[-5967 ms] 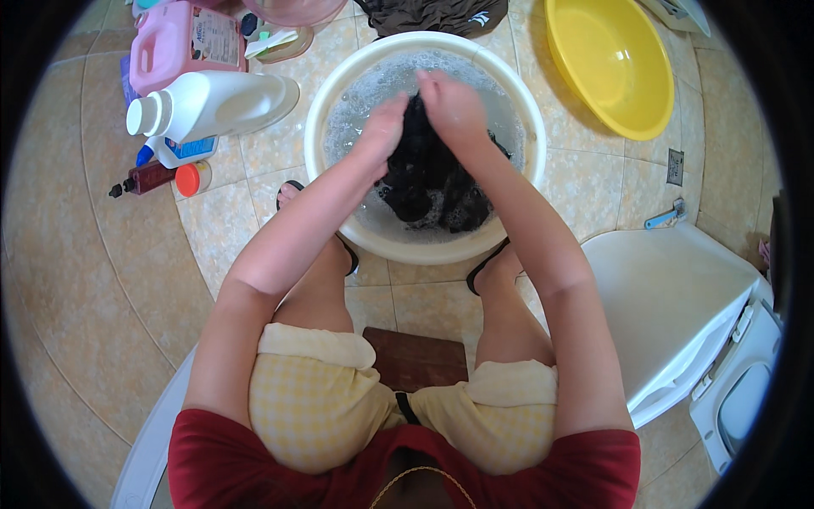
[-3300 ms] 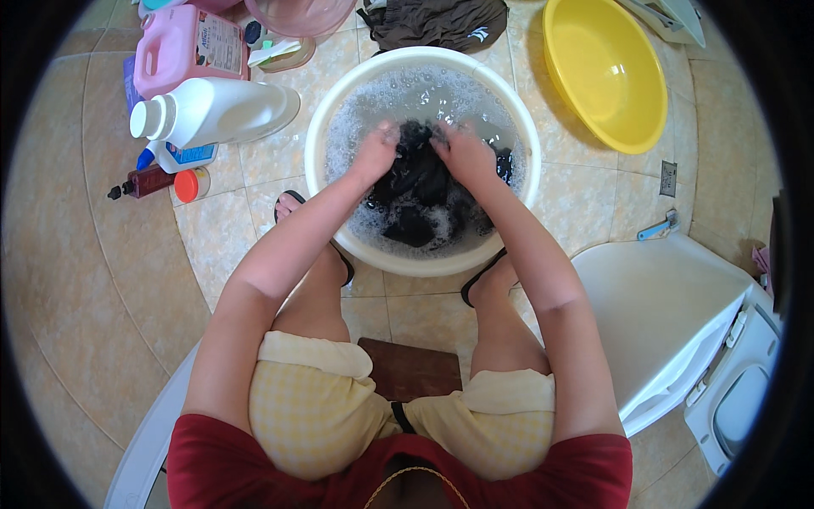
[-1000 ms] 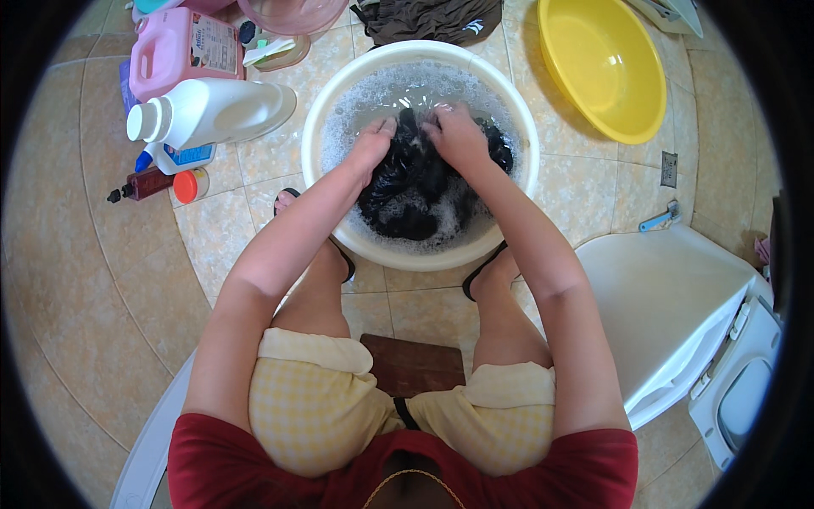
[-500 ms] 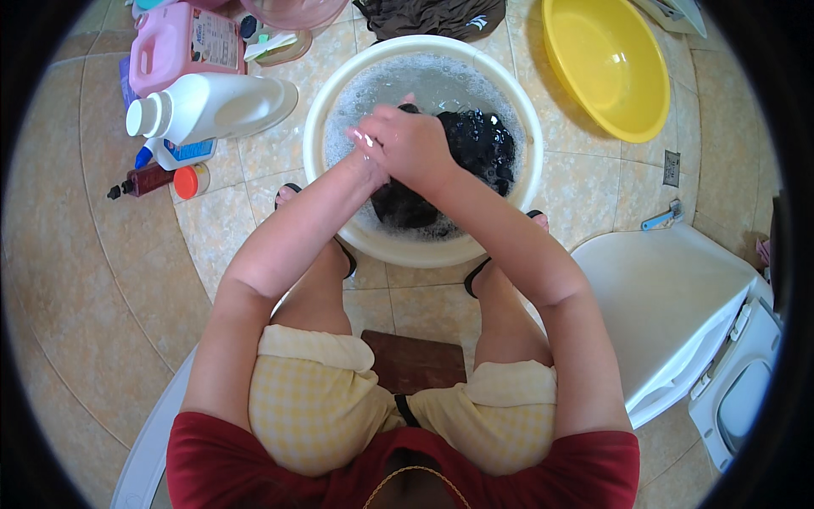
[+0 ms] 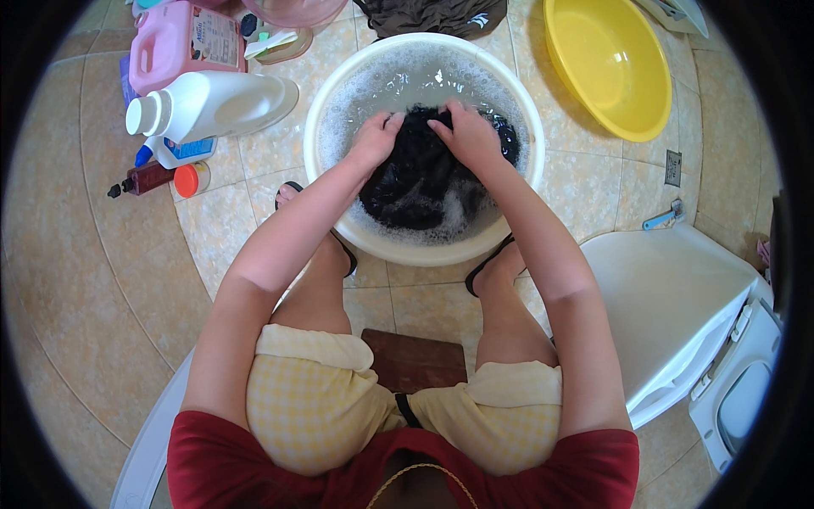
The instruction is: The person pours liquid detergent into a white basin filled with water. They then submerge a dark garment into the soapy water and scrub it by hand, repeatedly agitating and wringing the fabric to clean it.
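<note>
A round white basin (image 5: 315, 161) of sudsy water stands on the floor between my feet. In it lies a soaked black cloth (image 5: 415, 174), bunched up, with foam along its near edge. My left hand (image 5: 376, 138) grips the cloth's left far side, and its fingertips are partly hidden in the folds. Opposite it, my right hand (image 5: 468, 136) pinches the upper right part, thumb toward the middle. A stretch of black fabric spans the gap between both hands.
Left of the basin are a white bottle (image 5: 229, 106) lying on its side, a pink jug (image 5: 174, 51) and a red-lidded jar (image 5: 192, 180). A yellow basin (image 5: 610, 68) sits at the far right, dark brown fabric (image 5: 432, 17) behind. A white appliance (image 5: 670, 297) stands at right.
My hands were clasped together over the left of the basin. They have moved apart and now hold the black cloth, which has shifted left and sits bunched between them.
</note>
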{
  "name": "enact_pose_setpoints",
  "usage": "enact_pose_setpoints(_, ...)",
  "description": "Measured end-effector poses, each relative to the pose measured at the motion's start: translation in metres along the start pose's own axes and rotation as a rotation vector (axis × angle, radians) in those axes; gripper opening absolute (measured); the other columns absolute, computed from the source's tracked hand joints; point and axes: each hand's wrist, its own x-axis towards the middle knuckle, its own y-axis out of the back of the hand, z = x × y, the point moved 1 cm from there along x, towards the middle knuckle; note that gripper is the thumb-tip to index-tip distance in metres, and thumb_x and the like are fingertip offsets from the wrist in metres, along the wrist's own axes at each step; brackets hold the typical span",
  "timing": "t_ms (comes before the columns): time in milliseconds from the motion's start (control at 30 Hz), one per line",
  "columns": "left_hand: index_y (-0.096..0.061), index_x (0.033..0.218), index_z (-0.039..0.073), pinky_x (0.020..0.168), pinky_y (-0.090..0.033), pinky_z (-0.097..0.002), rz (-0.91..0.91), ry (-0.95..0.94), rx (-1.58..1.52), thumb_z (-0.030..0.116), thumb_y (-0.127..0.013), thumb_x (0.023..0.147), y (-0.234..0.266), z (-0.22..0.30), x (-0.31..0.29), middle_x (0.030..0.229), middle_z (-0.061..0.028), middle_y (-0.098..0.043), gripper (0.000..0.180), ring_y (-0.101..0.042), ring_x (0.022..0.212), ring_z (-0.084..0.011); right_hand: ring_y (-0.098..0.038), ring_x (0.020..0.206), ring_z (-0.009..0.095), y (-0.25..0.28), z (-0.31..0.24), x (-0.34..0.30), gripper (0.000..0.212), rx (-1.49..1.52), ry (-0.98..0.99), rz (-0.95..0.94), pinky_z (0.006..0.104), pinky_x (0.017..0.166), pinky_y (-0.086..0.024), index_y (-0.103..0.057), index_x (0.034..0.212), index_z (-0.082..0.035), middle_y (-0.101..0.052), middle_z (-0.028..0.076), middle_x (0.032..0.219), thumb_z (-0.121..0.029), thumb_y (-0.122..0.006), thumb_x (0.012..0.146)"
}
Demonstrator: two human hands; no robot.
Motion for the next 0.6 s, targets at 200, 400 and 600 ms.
enact_pose_setpoints(200,-0.05,0.12,0.002,0.086,-0.045,-0.0292,-0.057,0.279,-0.502,0.038,-0.048,0.095,-0.015,0.032,-0.013,0.111,-0.005,-0.059,0.044,-0.056,0.095,-0.0145,-0.059,0.084,0.034,-0.001,-0.04,-0.004,0.022,0.26,0.165,0.226,0.0404,0.07,-0.048,-0.062,0.092,-0.009,-0.059,0.013,0.088,-0.03,-0.057,0.086)
enact_pose_setpoints(400,-0.049,0.125,0.009,0.088,-0.044,-0.0287,-0.426,-0.101,-0.794,0.042,-0.04,0.096,-0.017,0.017,-0.007,0.113,-0.0047,-0.058,0.045,-0.055,0.102,-0.0152,-0.059,0.066,0.026,0.02,-0.107,-0.025,0.015,0.311,0.447,0.271,0.0341,0.057,-0.048,-0.063,0.077,-0.013,-0.058,0.004,0.077,-0.027,-0.062,0.081)
enact_pose_setpoints(600,-0.051,0.122,0.005,0.088,-0.044,-0.0293,-0.226,0.184,-0.796,0.043,-0.042,0.096,-0.016,0.037,-0.022,0.113,-0.0077,-0.058,0.047,-0.055,0.102,-0.0155,-0.058,0.057,0.025,0.031,-0.108,-0.014,0.018,0.135,0.556,0.352,0.0335,0.049,-0.046,-0.06,0.072,-0.013,-0.057,0.003,0.072,-0.029,-0.064,0.08)
